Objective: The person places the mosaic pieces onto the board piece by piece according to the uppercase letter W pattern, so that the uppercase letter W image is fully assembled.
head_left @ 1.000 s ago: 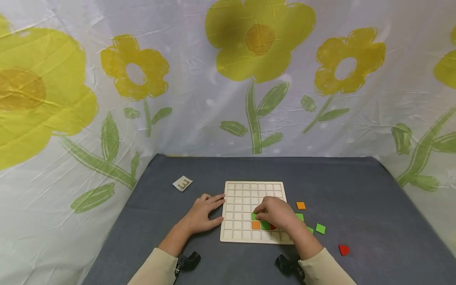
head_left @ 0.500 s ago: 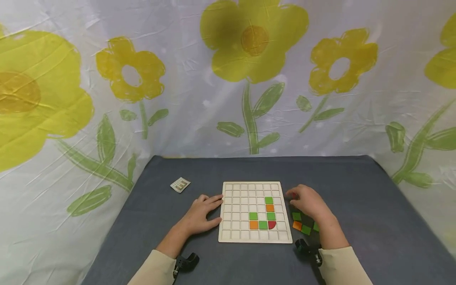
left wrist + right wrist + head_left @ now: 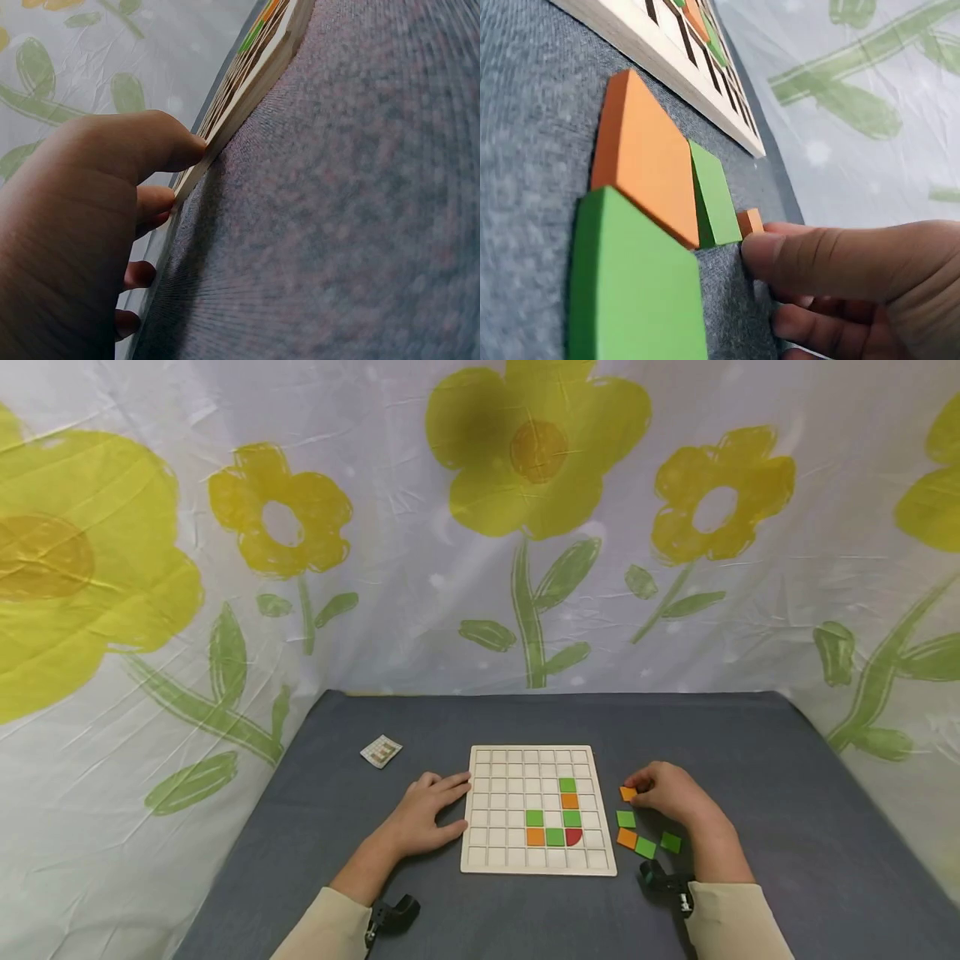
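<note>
A pale wooden grid board (image 3: 495,857) lies on the dark cloth. Green, orange and red tiles sit in its cells, among them a red rounded tile (image 3: 573,837) and an orange tile (image 3: 535,837). My left hand (image 3: 426,814) rests at the board's left edge; its thumb and fingertips touch the rim, with the fingers spread. To the right of the board, my right hand (image 3: 671,789) pinches a loose orange tile (image 3: 627,793) between thumb and fingers. In the right wrist view, the thumb covers most of that orange tile (image 3: 750,221).
Nearer me than the right hand lie a green tile (image 3: 626,819), another orange tile (image 3: 627,837) and further green tiles (image 3: 671,842). A small patterned card (image 3: 381,751) lies at the back left. A flower-print curtain (image 3: 405,568) hangs behind the table.
My right hand has left the board and moved right to the loose orange tile. The loose red tile seen at the right earlier is out of sight. My left hand stays at the board's edge.
</note>
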A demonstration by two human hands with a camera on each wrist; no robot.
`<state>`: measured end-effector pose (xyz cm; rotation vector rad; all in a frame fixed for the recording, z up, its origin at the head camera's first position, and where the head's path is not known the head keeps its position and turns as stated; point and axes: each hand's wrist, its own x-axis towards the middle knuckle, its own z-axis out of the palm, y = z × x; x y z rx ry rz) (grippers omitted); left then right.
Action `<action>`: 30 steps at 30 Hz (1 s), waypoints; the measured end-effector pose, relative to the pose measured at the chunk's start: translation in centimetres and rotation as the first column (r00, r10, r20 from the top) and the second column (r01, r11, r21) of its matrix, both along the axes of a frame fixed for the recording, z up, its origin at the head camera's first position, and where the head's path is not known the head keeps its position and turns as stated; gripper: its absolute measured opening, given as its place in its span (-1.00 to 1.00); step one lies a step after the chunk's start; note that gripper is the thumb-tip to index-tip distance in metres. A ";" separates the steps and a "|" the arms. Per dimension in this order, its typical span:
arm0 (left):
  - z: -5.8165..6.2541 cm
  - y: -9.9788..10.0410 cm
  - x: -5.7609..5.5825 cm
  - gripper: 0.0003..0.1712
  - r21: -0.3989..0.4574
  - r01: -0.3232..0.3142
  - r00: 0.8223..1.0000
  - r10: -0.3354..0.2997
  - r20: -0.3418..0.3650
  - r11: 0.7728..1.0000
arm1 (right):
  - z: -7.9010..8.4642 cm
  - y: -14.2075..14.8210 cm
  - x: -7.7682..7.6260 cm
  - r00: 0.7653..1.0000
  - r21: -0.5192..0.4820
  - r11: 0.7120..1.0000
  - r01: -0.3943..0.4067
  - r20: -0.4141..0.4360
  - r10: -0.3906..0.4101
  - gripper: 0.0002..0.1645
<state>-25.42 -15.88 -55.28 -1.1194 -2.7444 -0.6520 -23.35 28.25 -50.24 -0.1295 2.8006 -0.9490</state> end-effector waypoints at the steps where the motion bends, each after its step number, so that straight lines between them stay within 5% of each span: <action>1: 0.0 0.0 0.0 -0.29 0.000 0.000 1.000 0.000 0.000 1.000 | 0.1 0.0 0.0 1.000 0.001 1.000 -0.004 -0.004 0.004 -0.72; 8: 0.1 0.0 0.0 -0.28 -0.007 -0.005 1.000 0.005 0.011 1.000 | 1.7 -1.1 0.4 0.997 -0.038 0.999 -0.012 -0.081 0.009 -0.69; 17: 0.0 -0.2 0.0 -0.29 -0.008 -0.010 1.000 0.010 0.010 1.000 | 4.1 -7.2 0.9 0.967 -0.077 0.996 -0.042 -0.253 0.021 -0.91; 22: 0.1 -0.3 0.1 -0.29 0.003 -0.009 1.000 0.009 0.010 1.000 | 3.2 -10.6 0.9 0.923 -0.005 0.988 -0.154 -0.356 0.142 -0.92; 30: 0.2 -0.1 0.2 -0.29 -0.009 -0.010 1.000 0.010 0.010 1.000 | 0.4 -12.8 0.7 0.887 0.143 0.954 -0.262 -0.353 0.297 -0.96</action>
